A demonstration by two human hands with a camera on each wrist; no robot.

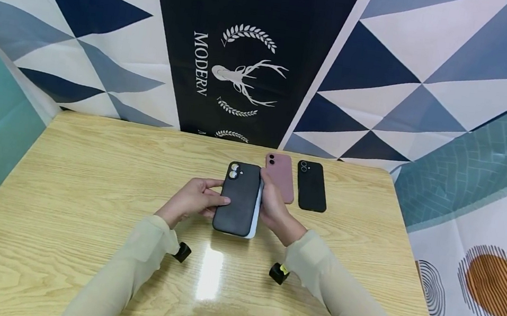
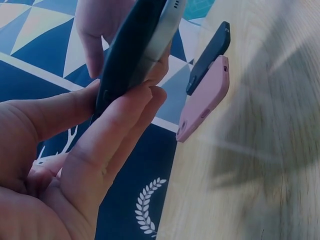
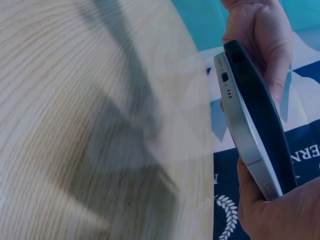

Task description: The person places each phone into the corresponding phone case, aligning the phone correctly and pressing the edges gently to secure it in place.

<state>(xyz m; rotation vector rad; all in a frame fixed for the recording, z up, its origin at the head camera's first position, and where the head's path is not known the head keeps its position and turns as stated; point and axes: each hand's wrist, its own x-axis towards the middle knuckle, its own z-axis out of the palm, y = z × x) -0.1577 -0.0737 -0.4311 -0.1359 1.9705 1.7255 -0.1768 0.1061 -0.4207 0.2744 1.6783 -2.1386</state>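
Note:
Both hands hold up a black phone case (image 1: pixel 239 201) together with a pale, silver-edged phone (image 3: pixel 245 130) over the table. The case's back and camera opening face up in the head view. Along the right side, the phone's edge sticks out of the case, and a narrow gap parts the two in the right wrist view. My left hand (image 1: pixel 195 198) pinches the left edge, its thumb on the case's back and fingers underneath. My right hand (image 1: pixel 274 206) grips the right edge of the phone and case, fingers partly hidden behind them.
A pink phone case (image 1: pixel 281 179) lies on the wooden table (image 1: pixel 97 212) just beyond my right hand. To its right is another black phone case (image 1: pixel 312 186). Patterned cloth (image 1: pixel 241 71) hangs along the table's far edge.

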